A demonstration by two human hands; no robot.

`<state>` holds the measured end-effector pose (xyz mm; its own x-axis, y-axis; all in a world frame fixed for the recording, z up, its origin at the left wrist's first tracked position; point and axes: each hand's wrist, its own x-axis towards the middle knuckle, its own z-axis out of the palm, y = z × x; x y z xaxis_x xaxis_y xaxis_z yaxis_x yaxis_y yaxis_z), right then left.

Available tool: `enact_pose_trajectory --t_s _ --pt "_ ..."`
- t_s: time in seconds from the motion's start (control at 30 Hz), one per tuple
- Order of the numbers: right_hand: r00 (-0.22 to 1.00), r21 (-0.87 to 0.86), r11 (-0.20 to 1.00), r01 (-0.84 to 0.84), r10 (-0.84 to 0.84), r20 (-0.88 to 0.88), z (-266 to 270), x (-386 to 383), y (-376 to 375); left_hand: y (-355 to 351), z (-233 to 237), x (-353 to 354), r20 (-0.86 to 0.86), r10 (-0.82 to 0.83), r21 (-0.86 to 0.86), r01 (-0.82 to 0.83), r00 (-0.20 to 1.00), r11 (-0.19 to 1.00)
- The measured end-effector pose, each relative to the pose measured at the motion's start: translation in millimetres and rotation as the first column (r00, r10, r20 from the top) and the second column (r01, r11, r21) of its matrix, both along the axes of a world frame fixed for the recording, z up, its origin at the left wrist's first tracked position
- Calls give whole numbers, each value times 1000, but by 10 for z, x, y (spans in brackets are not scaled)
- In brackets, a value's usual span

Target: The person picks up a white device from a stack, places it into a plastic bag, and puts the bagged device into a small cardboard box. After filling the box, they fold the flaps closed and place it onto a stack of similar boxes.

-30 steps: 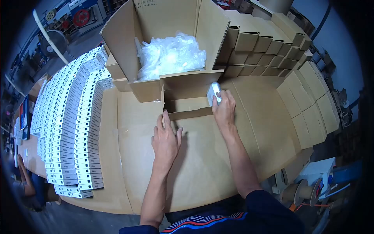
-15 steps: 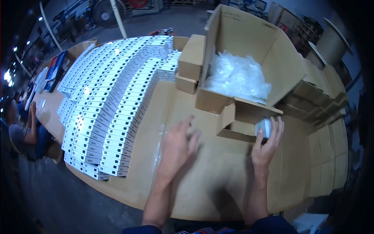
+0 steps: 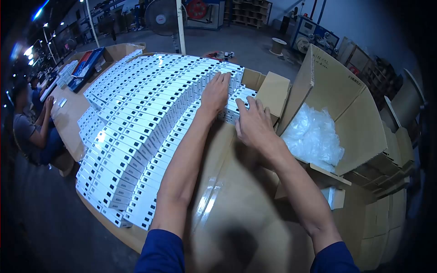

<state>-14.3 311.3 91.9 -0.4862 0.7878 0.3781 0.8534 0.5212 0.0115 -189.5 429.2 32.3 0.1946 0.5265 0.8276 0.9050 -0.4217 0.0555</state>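
Rows of slim white boxes (image 3: 150, 109) with small dark squares on their ends stand stacked across the left and middle of the table. At the far right end of the stack, my left hand (image 3: 216, 93) reaches over the boxes, its fingers bent and its thumb hidden. My right hand (image 3: 256, 120) is just to the right, with fingers apart over a lower group of white boxes (image 3: 240, 98). No box is seen lifted in either hand. Near my right forearm, a small open carton (image 3: 325, 175), partly covered by that arm, has a white box (image 3: 334, 198) inside.
A large open carton (image 3: 359, 118) with clear plastic bags (image 3: 314, 136) stands at the right. A closed brown carton (image 3: 273, 93) sits beside my right hand. Flat cardboard (image 3: 246, 191) covers the table. Another person (image 3: 36, 123) sits at the left edge.
Both hands have moved forward to the far end of the white boxes. My right hand has left the white box in the small carton. The view has shifted left and up.
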Motion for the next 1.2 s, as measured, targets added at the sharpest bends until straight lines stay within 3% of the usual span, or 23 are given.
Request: enact_pose_trajectory --t_s 0.1,0.13,0.23,0.43,0.53,0.6,0.67,0.7,0.77,0.83,0.9,1.0,1.03,1.1,1.17,1.2 --pt "996 -63 997 47 -41 84 65 -81 32 55 -82 -47 0 17 -96 -17 1000 995" --pt "995 -68 996 50 -43 92 78 -106 45 45 -83 -57 1 15 -48 -15 1000 999" --pt "991 -81 993 82 -73 110 163 -189 78 69 -11 -52 -1 122 -119 -121 993 985" --pt "985 -133 979 152 -139 102 234 -277 112 86 -34 -76 -58 168 109 -161 984 981" --pt "987 21 996 88 -90 130 220 -231 105 -31 -44 -115 -120 181 102 -169 976 980" --pt "998 50 998 37 -40 54 241 -193 131 -181 -39 -120 -76 116 49 -112 990 992" --pt "998 99 994 -37 43 -51 249 -103 142 -383 -1 -84 152 7 34 -13 988 999" --pt "972 38 995 -87 93 -216 249 -85 131 -497 0 -69 270 -67 58 53 961 997" --pt "840 -41 982 -182 134 -526 244 -68 77 -924 176 44 488 -102 4 115 867 993" --pt "728 -169 920 -353 156 -668 324 12 -63 -1202 181 136 610 -82 72 49 788 996" --pt "600 -313 786 -533 91 -795 459 119 -247 -1712 419 332 635 -88 93 37 768 995" --pt "452 -363 556 -748 26 -892 543 311 -548 -2316 581 571 497 -4 42 -20 867 999" --pt "470 -356 544 -760 81 -879 493 382 -576 -2482 627 673 446 12 28 -27 895 999" --pt "497 -178 687 -705 300 -814 489 581 -727 -2748 724 881 477 -80 -60 123 875 991" --pt "539 -374 622 -688 93 -837 703 944 -936 -2869 855 980 481 -255 -76 330 839 941" --pt "555 -378 649 -660 82 -828 743 1134 -995 -2835 874 1044 513 -306 -80 400 802 913"
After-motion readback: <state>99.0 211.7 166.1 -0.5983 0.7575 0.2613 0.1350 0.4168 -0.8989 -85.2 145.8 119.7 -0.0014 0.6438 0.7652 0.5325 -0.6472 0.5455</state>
